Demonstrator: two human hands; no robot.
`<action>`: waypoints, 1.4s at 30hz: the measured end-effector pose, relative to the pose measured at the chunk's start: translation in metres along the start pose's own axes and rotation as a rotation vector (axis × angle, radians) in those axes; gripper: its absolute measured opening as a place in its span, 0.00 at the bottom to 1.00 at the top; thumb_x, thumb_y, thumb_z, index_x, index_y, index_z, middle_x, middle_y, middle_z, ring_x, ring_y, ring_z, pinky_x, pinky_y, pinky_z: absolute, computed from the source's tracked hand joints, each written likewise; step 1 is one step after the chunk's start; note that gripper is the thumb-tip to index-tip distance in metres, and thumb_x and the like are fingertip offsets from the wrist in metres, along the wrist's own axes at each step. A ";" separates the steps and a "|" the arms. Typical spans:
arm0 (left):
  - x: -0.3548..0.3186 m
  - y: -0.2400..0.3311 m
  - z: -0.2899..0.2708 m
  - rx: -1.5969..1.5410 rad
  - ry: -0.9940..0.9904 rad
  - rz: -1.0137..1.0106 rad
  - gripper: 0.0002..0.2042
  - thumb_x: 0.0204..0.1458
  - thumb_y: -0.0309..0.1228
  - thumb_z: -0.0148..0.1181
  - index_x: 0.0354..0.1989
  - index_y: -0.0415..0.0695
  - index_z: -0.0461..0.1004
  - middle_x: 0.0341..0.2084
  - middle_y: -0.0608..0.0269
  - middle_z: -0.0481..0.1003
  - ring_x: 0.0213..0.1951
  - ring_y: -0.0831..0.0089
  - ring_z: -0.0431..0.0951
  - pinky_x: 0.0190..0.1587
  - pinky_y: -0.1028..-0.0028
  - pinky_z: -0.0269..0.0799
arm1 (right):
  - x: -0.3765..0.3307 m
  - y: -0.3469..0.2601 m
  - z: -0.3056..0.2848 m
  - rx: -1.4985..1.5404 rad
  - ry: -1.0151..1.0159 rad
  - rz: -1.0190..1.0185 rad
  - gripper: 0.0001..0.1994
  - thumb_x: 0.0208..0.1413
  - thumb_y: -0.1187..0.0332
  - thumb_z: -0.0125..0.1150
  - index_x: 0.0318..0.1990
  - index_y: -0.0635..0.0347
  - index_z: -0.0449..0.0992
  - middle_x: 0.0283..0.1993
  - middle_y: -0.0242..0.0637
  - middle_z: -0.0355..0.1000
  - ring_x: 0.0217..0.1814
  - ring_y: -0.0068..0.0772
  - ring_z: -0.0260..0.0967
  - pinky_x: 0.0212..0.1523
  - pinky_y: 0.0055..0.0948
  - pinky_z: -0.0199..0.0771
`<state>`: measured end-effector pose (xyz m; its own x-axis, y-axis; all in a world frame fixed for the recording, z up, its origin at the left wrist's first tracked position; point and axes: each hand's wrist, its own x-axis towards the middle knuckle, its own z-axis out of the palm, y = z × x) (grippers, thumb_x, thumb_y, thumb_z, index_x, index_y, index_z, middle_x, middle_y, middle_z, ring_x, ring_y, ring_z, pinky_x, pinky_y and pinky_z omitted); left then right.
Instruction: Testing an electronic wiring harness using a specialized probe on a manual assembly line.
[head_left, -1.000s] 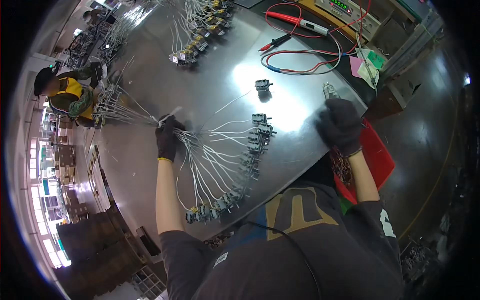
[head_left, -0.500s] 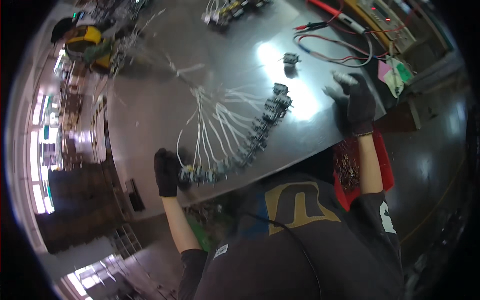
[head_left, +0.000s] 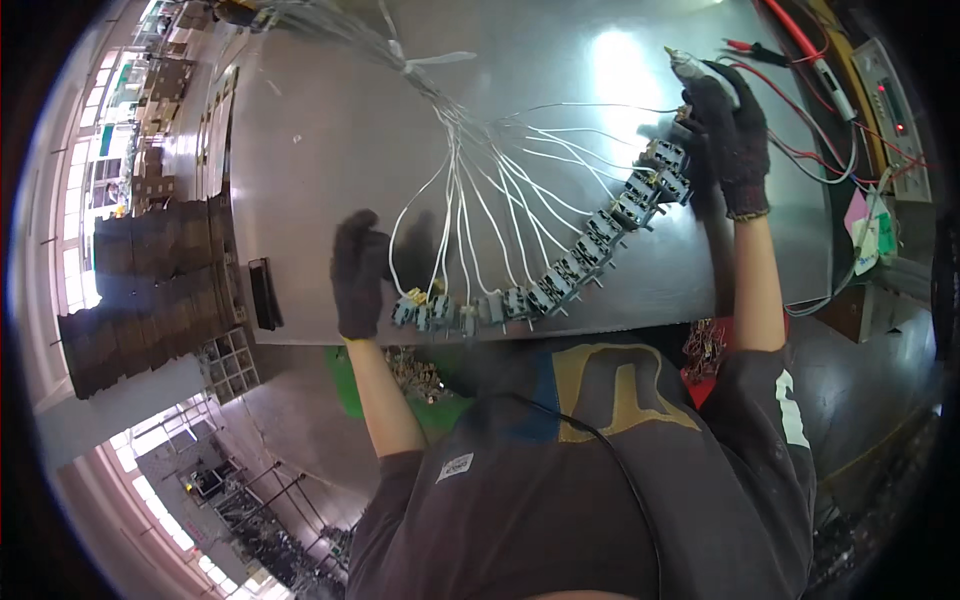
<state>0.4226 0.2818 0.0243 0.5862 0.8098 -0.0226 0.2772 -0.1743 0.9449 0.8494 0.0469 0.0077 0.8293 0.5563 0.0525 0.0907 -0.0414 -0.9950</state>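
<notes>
Workshop room with a grey floor; a metal worktop (head_left: 330, 150) fills the middle of the view. Stacked brown sheets (head_left: 150, 290) stand well beyond its left edge. Below the near edge: a green bin (head_left: 347, 385) holding small metal pieces, left of centre, and a red bin (head_left: 703, 390), partly hidden, toward the right. Pale instrument (head_left: 893, 110) with small red lights sits past the right edge.

Wire bundle (head_left: 428, 88), white, comes in from the far left and fans out at mid-worktop. Its ends run to a row of grey components (head_left: 603, 228), set side by side in a curve: starts by the near edge, left of centre, and climbs toward the right edge.

Right hand (head_left: 735, 140), dark glove: fingers closed round a tool, at the upper end of the row. Left hand (head_left: 360, 275), same glove, blurred: just beside the row's lower end; cannot tell how wide the fingers stand or whether they touch the end component.

Black bar (head_left: 264, 293) at the near left corner. Red probe (head_left: 795, 30) near the far right corner. Silver tool (head_left: 688, 64) protrudes beyond the right fingertips. Pale tie (head_left: 447, 58) crosses the bundle.
</notes>
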 end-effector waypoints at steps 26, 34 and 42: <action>0.143 0.104 0.261 0.472 -1.134 0.676 0.38 0.53 0.58 0.64 0.70 0.57 0.63 0.47 0.52 0.81 0.47 0.52 0.82 0.49 0.57 0.76 | -0.049 -0.021 -0.028 -0.189 0.344 -0.148 0.13 0.66 0.66 0.60 0.53 0.62 0.76 0.44 0.35 0.79 0.38 0.20 0.73 0.40 0.20 0.75; 0.146 0.106 0.257 0.505 -1.208 0.636 0.26 0.59 0.48 0.59 0.66 0.57 0.69 0.41 0.51 0.81 0.38 0.52 0.81 0.43 0.56 0.76 | -0.113 -0.046 -0.057 -0.873 0.052 -0.080 0.20 0.48 0.62 0.76 0.47 0.60 0.78 0.39 0.43 0.80 0.40 0.44 0.81 0.42 0.35 0.78; 0.151 0.080 0.255 0.351 -1.057 1.011 0.24 0.62 0.43 0.54 0.66 0.55 0.67 0.30 0.49 0.80 0.34 0.50 0.81 0.37 0.54 0.76 | -0.106 -0.055 -0.041 -1.188 0.000 -0.120 0.22 0.45 0.57 0.78 0.45 0.54 0.79 0.35 0.38 0.80 0.35 0.43 0.80 0.37 0.37 0.78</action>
<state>0.7276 0.2471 0.0128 0.8576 -0.4698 0.2096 -0.4950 -0.6429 0.5845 0.7790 -0.0434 0.0599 0.7807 0.6091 0.1397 0.6210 -0.7312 -0.2824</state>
